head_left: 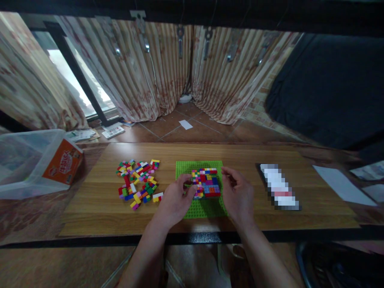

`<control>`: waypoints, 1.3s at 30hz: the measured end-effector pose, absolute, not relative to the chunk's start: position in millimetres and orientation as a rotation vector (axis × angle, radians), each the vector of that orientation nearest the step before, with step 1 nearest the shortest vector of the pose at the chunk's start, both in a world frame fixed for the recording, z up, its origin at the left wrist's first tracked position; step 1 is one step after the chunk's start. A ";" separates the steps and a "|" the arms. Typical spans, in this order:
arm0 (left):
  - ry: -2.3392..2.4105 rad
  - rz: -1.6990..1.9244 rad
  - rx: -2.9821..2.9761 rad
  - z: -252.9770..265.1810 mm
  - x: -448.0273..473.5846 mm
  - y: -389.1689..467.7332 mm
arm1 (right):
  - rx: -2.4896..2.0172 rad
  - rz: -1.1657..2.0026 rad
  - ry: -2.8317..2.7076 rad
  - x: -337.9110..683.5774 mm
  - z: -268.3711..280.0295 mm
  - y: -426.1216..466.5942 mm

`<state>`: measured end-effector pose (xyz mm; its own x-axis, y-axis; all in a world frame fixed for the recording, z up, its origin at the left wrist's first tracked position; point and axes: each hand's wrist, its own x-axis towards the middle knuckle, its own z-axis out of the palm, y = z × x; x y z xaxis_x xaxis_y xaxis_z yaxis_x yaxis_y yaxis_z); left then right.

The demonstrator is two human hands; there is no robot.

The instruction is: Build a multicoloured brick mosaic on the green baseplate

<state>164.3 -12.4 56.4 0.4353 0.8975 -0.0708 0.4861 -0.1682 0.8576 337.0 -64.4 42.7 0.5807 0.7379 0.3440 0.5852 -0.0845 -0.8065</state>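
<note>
A block built of many-coloured toy bricks (211, 180) stands on a green studded baseplate (207, 210) in the middle of the table. My left hand (177, 200) is at the block's left side, its thumb and forefinger closed against the bricks there. On the other side, my right hand (238, 196) hovers just beside the block over the baseplate's right edge. Its fingers are loosely bent with the thumb apart, and nothing shows between them. A pile of loose toy bricks (141, 176) lies to the left, with a white and yellow brick (157, 197) at its near right.
On the wooden table (96, 212), a phone-like slab with a pixelated face (279, 186) lies at the right. White paper (343, 184) is at the far right. A clear plastic bin (27, 160) with an orange label stands left. A dark bar (198, 239) runs along the near edge.
</note>
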 end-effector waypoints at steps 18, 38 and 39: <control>1.189 0.574 1.886 54.1 176.2 -25.1 | -1.952 0.328 -1.163 335.9 32.3 -63.7; 1.370 0.386 2.324 45.3 198.7 -48.8 | -2.000 0.336 -1.149 335.2 32.5 -59.7; 1.378 0.383 2.324 44.7 199.0 -49.2 | -2.006 0.332 -1.151 335.1 32.1 -59.5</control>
